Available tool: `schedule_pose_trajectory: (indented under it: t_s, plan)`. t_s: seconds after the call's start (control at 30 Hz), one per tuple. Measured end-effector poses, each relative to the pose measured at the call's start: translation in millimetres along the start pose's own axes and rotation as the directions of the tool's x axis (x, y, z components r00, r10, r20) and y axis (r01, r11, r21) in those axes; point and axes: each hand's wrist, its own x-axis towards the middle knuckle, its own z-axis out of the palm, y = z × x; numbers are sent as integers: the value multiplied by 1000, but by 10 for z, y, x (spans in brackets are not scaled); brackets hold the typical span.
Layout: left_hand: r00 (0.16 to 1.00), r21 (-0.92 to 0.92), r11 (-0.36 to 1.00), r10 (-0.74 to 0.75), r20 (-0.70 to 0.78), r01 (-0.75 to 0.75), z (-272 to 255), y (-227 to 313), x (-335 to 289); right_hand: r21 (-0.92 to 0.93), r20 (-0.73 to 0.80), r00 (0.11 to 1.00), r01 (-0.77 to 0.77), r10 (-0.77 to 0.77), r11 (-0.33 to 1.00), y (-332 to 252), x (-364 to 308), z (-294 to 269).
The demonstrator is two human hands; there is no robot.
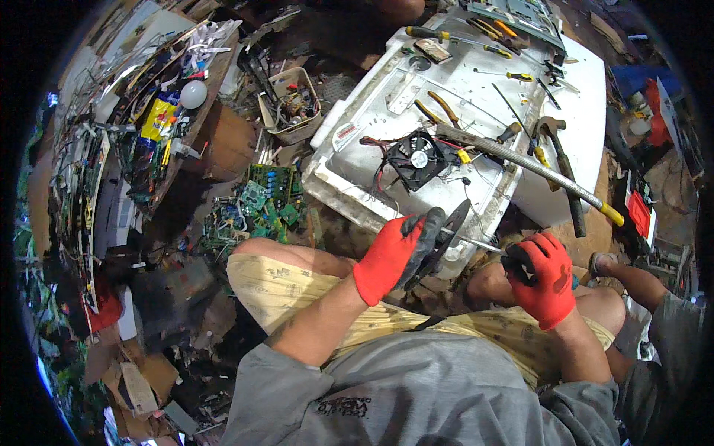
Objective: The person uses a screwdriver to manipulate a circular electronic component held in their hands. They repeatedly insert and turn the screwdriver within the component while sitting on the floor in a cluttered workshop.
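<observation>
The left hand point(392, 251) is gripping a long dark piece point(456, 221), fingers closed along its left side, its long axis slanting away and rightward over the lap. The right hand point(544, 280), fingers curled narrow, is holding a thin metal shaft point(480, 244) that is pointing leftward across that piece; whether they are touching, I'm not managing to tell

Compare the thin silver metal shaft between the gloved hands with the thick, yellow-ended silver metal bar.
The shaft is slimmer and looks shorter than the bar. The right red-and-black gloved hand holds the shaft; the bar lies across the white panel. Both are straight and silvery.
</observation>
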Motion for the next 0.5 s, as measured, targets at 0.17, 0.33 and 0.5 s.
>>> schedule_pose_trajectory:
  t_s: [0.17,0.33,0.5]
  plan:
    - [995,-15,999,49,92,-48,-67,-236,68,35,37,999,-34,33,999,-22,-45,20]
    - [994,110,988,105,23,-107,29,-271,76,66,62,998,-2,-2,998,-36,-48,44]
    - [972,7,973,232,49,-232,168,-277,59,-13,-1,996,88,-88,996,17,-52,87]
